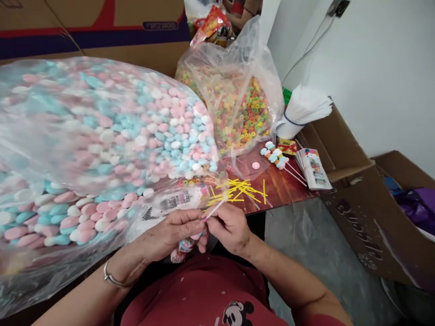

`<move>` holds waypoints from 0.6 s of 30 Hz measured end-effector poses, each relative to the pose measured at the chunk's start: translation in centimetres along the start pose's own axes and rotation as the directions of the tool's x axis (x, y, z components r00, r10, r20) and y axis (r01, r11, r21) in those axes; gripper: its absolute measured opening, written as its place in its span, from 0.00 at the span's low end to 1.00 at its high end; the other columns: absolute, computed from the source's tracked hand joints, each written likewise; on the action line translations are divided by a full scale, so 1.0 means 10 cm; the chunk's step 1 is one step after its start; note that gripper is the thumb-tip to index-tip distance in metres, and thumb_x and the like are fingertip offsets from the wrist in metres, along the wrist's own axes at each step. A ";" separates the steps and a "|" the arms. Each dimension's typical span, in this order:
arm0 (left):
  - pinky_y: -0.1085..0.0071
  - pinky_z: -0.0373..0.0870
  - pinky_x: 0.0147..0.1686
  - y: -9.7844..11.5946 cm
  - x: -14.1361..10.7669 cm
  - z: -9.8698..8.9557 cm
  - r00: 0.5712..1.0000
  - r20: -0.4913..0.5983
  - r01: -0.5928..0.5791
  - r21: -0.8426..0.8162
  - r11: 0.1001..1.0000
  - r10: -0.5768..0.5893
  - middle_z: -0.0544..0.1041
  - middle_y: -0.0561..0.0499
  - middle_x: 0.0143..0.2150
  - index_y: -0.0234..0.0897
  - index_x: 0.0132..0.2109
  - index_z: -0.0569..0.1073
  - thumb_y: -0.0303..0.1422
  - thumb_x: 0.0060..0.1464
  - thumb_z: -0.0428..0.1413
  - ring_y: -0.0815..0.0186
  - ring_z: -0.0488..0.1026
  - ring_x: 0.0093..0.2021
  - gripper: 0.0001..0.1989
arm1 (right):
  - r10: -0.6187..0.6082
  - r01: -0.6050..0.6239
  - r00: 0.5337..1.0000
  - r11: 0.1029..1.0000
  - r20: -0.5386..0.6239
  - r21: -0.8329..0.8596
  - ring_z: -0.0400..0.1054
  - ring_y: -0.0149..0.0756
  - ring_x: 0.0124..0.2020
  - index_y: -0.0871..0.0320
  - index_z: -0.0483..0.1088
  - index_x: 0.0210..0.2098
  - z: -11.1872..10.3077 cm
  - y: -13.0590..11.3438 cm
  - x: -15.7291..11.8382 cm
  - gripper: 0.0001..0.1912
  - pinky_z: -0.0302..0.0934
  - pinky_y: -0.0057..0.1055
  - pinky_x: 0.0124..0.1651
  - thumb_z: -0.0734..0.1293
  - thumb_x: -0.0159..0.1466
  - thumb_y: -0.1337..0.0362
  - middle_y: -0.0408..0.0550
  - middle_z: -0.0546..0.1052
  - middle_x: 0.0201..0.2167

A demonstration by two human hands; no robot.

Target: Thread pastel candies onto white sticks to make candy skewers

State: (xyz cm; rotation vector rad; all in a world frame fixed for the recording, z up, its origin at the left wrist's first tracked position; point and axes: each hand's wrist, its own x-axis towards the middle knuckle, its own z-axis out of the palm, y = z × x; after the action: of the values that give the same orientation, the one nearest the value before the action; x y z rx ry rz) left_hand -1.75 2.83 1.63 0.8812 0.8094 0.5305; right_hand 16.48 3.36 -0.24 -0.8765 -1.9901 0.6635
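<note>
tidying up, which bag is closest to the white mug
The smaller bag, holding colourful rings; the bigger bag, with pink, blue and white sweets, lies farther left.

"What are the fingers covering?"
"The left hand (183, 226) is hiding the upper part of the wrapped packet (186, 245), and the right hand (231, 228) is masking its own fingertips. The lower end of the white stick (217, 206) is disappearing between them."
"And the edges?"
"The left one is cutting off the big bag of sweets (112, 136), the bottom one is cropping both forearms and the mouse print (237, 313), and the right one is clipping the purple plastic (415, 210). Up top, only part of another person (244, 19) is showing."
"Anything unclear?"
"The cup (288, 128) is mostly blocking something green (287, 95), and the small lettering on the stacked packets (314, 170) is blurring."
</note>
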 end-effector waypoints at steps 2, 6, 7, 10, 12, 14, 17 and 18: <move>0.72 0.64 0.25 0.01 0.05 0.06 0.995 -0.091 -0.041 -0.038 0.998 0.037 0.76 0.47 0.25 0.34 0.28 0.75 0.43 0.52 0.61 0.67 0.71 0.24 0.16 | -0.004 -0.010 0.991 0.994 -0.133 -0.110 0.70 0.30 0.32 0.57 0.69 0.40 -0.03 0.01 -0.03 0.10 0.66 0.28 0.37 0.57 0.66 0.70 0.45 0.75 0.30; 0.71 0.67 0.27 0.05 0.13 0.09 0.993 -0.113 -0.044 -0.076 0.996 0.035 0.75 0.47 0.23 0.33 0.26 0.75 0.40 0.51 0.60 0.67 0.72 0.24 0.14 | -0.323 0.244 0.944 0.814 -0.062 -0.528 0.67 0.40 0.51 0.56 0.69 0.51 -0.20 0.03 -0.01 0.14 0.61 0.41 0.55 0.61 0.67 0.69 0.52 0.77 0.46; 0.71 0.67 0.27 0.05 0.13 0.08 0.996 -0.092 -0.029 -0.060 0.998 0.023 0.75 0.47 0.23 0.33 0.26 0.75 0.40 0.52 0.60 0.67 0.72 0.23 0.14 | -0.363 0.322 0.931 0.753 0.046 -0.574 0.65 0.42 0.54 0.55 0.69 0.51 -0.25 0.03 0.01 0.14 0.58 0.44 0.58 0.61 0.68 0.68 0.51 0.77 0.49; 0.73 0.65 0.24 0.03 0.12 0.05 0.999 -0.011 0.041 -0.008 0.999 -0.041 0.74 0.49 0.23 0.32 0.27 0.75 0.40 0.52 0.59 0.69 0.71 0.21 0.14 | -0.404 0.495 0.868 0.649 0.290 -0.578 0.64 0.42 0.52 0.60 0.72 0.46 -0.35 -0.01 0.04 0.13 0.54 0.47 0.60 0.58 0.69 0.69 0.51 0.77 0.44; 0.74 0.62 0.21 0.01 0.10 0.04 0.993 0.054 0.108 0.031 0.994 -0.110 0.74 0.49 0.23 0.33 0.27 0.74 0.41 0.52 0.58 0.70 0.70 0.20 0.15 | -0.424 0.556 0.831 0.632 0.359 -0.540 0.65 0.39 0.44 0.61 0.74 0.40 -0.37 -0.04 0.01 0.13 0.55 0.45 0.58 0.57 0.69 0.70 0.48 0.76 0.35; 0.75 0.61 0.20 0.00 0.07 0.06 0.985 0.096 0.130 0.145 0.981 -0.144 0.73 0.50 0.23 0.34 0.28 0.72 0.42 0.55 0.56 0.70 0.69 0.20 0.15 | -0.431 0.576 0.817 0.641 0.383 -0.507 0.63 0.37 0.38 0.60 0.73 0.34 -0.37 -0.04 -0.04 0.14 0.56 0.41 0.56 0.58 0.68 0.70 0.45 0.72 0.29; 0.74 0.64 0.21 -0.04 0.05 0.15 0.996 0.015 -0.082 0.527 0.846 0.088 0.73 0.52 0.25 0.36 0.34 0.72 0.38 0.58 0.53 0.70 0.68 0.21 0.10 | -0.386 0.509 0.860 0.694 0.335 -0.508 0.60 0.35 0.33 0.58 0.70 0.26 -0.35 -0.02 -0.12 0.14 0.57 0.38 0.47 0.59 0.67 0.69 0.43 0.68 0.24; 0.74 0.65 0.23 -0.05 0.05 0.18 0.969 0.009 -0.189 0.673 0.715 0.248 0.73 0.53 0.26 0.37 0.36 0.72 0.35 0.58 0.53 0.69 0.69 0.23 0.07 | -0.355 0.467 0.884 0.715 0.305 -0.520 0.58 0.34 0.32 0.57 0.69 0.24 -0.34 -0.02 -0.14 0.15 0.57 0.37 0.44 0.59 0.67 0.68 0.42 0.66 0.23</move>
State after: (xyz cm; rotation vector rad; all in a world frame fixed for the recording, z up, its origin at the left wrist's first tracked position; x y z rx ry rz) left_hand 0.06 2.04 1.66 1.6569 0.9995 0.4835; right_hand 19.86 2.62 0.93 -0.6719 -2.5069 -0.1611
